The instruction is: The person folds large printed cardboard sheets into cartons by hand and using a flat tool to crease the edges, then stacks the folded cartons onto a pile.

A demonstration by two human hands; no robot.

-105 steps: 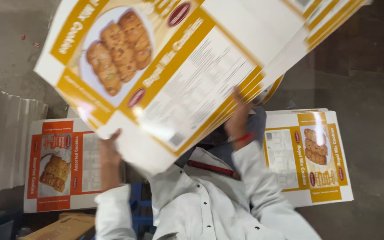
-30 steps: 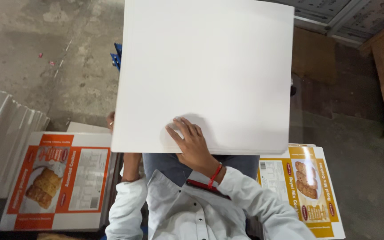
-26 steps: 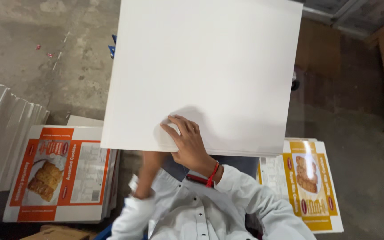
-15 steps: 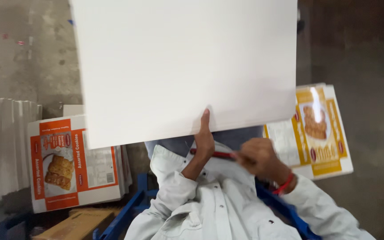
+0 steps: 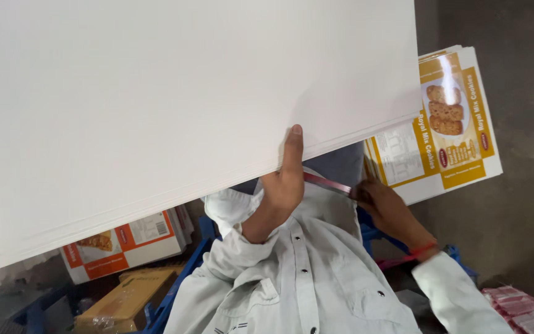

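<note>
A big stack of blank white card sheets (image 5: 174,93) fills most of the head view, tilted down to the left. My left hand (image 5: 284,180) props its lower edge, fingers stretched up against the underside. My right hand (image 5: 383,203), with a red band at the wrist, is off the sheets and grips one end of a thin red strip-like tool (image 5: 327,184) that lies across my chest. I cannot tell what kind of tool it is. Both sleeves are white.
A pile of flat yellow printed cartons (image 5: 458,124) lies on the right. Flat orange printed cartons (image 5: 125,241) show under the sheets at lower left, above a brown box (image 5: 125,300) and a blue frame (image 5: 177,287). Pink packets (image 5: 523,306) sit bottom right on the concrete floor.
The white stack has come closer and tilted, covering most of the view. My right hand left the sheets and took the red tool; my left hand now props the edge.
</note>
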